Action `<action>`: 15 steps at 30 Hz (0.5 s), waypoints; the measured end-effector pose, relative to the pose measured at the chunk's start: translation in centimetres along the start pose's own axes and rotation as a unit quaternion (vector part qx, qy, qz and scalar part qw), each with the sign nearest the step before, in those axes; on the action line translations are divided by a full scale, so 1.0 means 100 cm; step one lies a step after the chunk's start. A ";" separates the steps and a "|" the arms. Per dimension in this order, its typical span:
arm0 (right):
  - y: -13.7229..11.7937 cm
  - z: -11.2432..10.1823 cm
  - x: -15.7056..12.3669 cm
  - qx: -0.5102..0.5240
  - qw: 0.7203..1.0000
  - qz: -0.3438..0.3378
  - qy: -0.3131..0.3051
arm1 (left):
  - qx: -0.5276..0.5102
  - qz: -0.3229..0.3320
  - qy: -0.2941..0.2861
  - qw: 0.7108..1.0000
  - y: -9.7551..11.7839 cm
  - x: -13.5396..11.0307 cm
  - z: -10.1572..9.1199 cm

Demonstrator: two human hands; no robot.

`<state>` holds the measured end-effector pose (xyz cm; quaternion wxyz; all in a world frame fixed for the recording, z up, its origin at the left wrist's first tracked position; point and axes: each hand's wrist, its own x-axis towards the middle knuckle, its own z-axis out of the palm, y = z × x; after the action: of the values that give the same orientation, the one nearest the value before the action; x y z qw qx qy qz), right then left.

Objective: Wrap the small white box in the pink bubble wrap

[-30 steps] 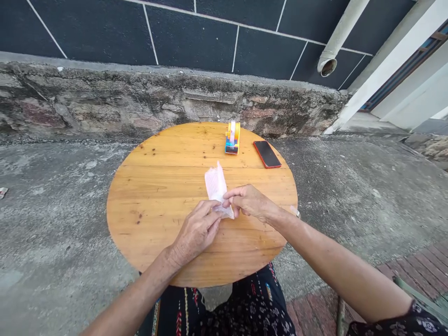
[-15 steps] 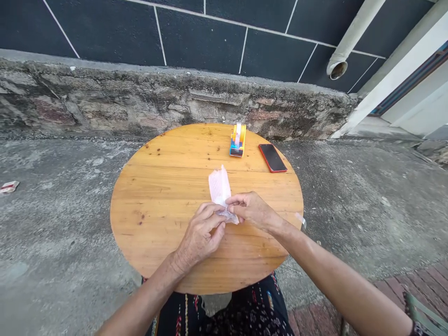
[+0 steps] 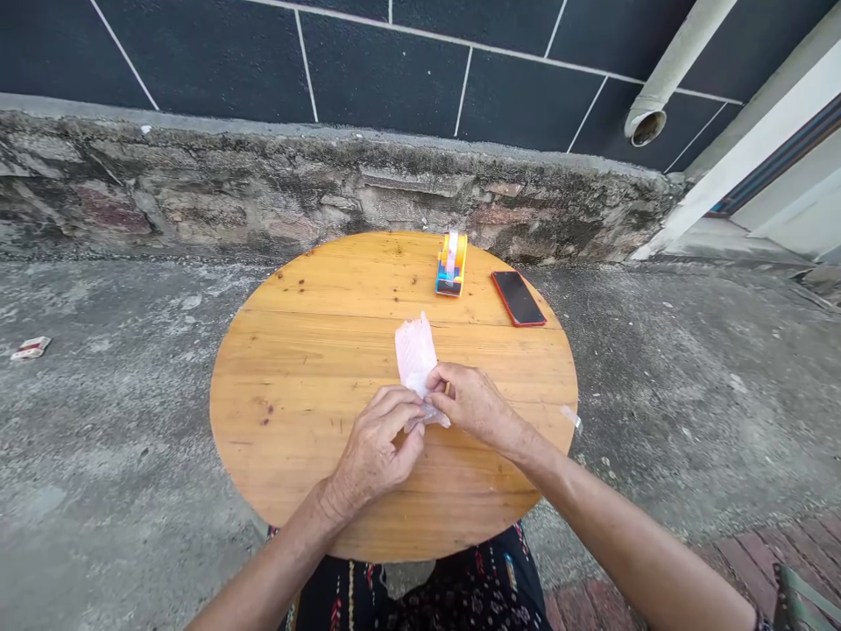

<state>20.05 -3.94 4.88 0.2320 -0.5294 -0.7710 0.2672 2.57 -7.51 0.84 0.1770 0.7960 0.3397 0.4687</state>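
Note:
A thin, pale pink sheet (image 3: 415, 350), wrinkled like foam wrap or tissue, lies on the round wooden table (image 3: 295, 350). Its far end is flat with a ragged edge, and its near end is bunched between my hands. My left hand (image 3: 382, 436) grips the near end from the left, fingertips pressed against it. From the right, my right hand (image 3: 471, 401) pinches the sheet with thumb and forefinger. Whether anything lies inside the bunched part is hidden by my fingers.
A yellow and blue tape dispenser (image 3: 451, 265) stands at the table's far side. Right of it lies a phone (image 3: 519, 299) with a red edge. A strip of clear tape (image 3: 571, 418) hangs at the right rim. Beyond the table runs a stone wall base (image 3: 263, 197).
The view has shifted slightly. My fingers have moved a little on the near end of the pink sheet, and its far part now lies flatter.

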 end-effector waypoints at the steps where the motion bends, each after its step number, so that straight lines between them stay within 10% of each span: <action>1: 0.002 0.001 0.000 0.006 1.000 -0.006 0.002 | -0.010 -0.007 -0.001 1.000 -0.001 0.000 0.000; 15: 0.013 0.031 -0.020 0.082 0.986 -0.038 0.137 | -0.079 -0.256 0.089 0.959 -0.002 -0.011 0.019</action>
<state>19.61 -5.97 1.58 0.3886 -0.5101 -0.7270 0.2455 3.80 -8.04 -0.92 0.3221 0.6211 0.5086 0.5018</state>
